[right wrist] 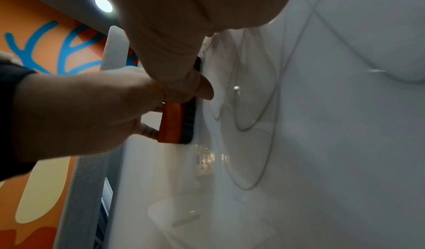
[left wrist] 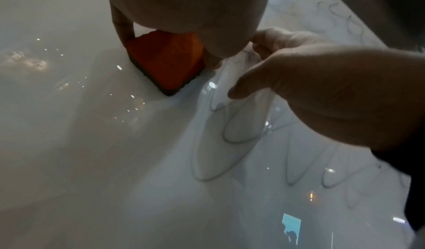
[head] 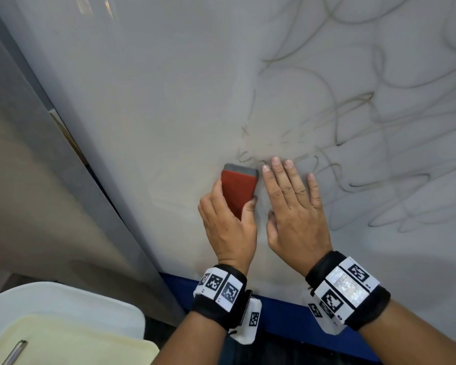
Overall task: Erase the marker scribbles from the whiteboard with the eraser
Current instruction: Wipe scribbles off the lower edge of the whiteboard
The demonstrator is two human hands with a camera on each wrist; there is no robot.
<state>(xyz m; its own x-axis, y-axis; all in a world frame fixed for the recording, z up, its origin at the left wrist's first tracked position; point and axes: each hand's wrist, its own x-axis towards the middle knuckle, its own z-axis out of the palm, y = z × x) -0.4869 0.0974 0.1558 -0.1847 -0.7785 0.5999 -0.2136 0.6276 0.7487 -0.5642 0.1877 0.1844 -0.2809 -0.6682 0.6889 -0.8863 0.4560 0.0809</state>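
Observation:
A red eraser (head: 238,189) with a grey felt edge lies flat against the whiteboard (head: 156,88). My left hand (head: 228,225) grips it from below, thumb on one side and fingers on the other. Dark looping marker scribbles (head: 366,127) cover the board's right half. My right hand (head: 292,206) lies flat on the board just right of the eraser, fingers straight over smudged lines. In the left wrist view the eraser (left wrist: 165,60) is orange-red under my palm. The right wrist view shows the eraser (right wrist: 177,122) edge-on, its dark felt touching the board.
The board's left half is wiped to faint smears. A grey frame (head: 37,127) runs down the board's left edge and a blue ledge (head: 279,309) along its bottom. A white tray (head: 63,306) holding a cream board sits at lower left.

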